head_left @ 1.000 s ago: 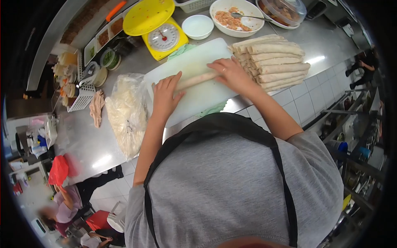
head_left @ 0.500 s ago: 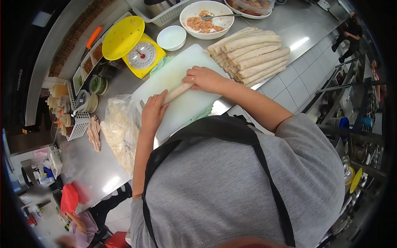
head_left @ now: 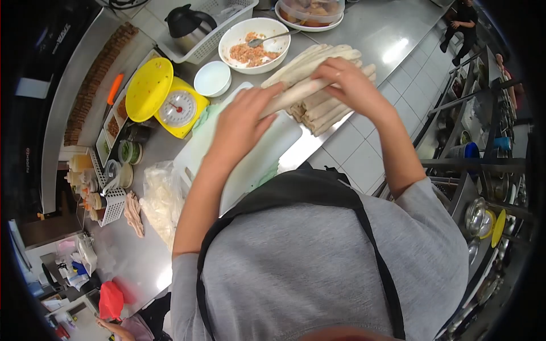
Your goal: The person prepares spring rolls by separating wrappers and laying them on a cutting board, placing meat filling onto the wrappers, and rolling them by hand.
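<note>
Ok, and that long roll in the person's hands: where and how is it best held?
Probably near both ends, one hand each, coming from above, much as the left hand and right hand have it. The roll is long, slender and looks soft, so a single grip mid-length might let it sag. The pile of rolls lies beyond and below it, leaving its top more accessible.

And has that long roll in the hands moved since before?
Yes. The long roll lay across the middle of the white cutting board; judged against that board, it has moved away from the middle, toward the pile of rolls.
</note>
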Action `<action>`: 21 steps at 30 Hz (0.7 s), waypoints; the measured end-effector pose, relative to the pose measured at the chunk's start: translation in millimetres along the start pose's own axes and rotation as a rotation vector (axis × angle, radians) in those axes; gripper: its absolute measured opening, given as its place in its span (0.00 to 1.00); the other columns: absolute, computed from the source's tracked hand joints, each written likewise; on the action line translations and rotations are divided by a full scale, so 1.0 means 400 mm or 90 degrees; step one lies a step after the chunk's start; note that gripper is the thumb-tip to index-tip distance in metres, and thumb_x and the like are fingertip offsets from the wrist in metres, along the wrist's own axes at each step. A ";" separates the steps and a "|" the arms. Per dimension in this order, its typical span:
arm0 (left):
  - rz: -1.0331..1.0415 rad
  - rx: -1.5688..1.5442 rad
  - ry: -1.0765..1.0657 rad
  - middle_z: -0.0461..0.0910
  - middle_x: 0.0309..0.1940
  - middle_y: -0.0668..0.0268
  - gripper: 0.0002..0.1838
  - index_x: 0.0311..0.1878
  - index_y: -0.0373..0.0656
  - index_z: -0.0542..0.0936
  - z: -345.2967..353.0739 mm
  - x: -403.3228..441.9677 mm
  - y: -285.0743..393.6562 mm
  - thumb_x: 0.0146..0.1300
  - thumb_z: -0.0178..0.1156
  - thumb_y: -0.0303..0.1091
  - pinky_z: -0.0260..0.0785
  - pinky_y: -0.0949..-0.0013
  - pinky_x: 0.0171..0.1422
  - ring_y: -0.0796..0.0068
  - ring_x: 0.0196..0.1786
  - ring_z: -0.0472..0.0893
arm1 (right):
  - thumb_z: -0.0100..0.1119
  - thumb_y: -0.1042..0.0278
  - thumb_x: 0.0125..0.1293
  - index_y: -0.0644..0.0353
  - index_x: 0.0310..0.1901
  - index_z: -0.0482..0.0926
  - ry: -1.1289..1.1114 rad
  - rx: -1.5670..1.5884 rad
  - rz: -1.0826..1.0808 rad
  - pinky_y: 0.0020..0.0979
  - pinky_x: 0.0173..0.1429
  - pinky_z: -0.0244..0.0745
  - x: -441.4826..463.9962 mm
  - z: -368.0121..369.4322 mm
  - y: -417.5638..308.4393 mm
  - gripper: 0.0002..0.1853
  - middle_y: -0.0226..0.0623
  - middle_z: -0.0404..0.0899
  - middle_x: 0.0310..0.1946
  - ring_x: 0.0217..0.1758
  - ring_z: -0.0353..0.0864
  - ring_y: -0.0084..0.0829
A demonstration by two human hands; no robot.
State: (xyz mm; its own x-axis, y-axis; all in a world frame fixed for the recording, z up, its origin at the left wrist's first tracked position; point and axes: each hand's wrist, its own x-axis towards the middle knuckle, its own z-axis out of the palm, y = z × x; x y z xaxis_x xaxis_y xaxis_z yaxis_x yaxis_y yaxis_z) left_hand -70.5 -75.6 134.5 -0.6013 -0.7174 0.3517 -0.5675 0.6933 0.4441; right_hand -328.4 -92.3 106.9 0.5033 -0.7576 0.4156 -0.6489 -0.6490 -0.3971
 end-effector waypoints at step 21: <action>-0.291 0.135 0.274 0.74 0.52 0.58 0.23 0.56 0.43 0.73 0.075 -0.172 -0.151 0.55 0.63 0.29 0.66 0.60 0.57 0.56 0.53 0.74 | 0.61 0.73 0.58 0.60 0.46 0.79 0.062 0.184 -0.106 0.33 0.56 0.68 0.293 -0.051 0.061 0.13 0.37 0.77 0.44 0.52 0.75 0.39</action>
State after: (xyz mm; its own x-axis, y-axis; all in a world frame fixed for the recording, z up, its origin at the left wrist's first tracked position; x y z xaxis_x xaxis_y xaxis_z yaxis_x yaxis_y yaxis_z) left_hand -11.9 -66.2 58.7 -0.0210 -0.8751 0.4834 -0.8371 0.2797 0.4701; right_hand -297.0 -195.7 162.6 0.5229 -0.6383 0.5650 -0.3666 -0.7667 -0.5270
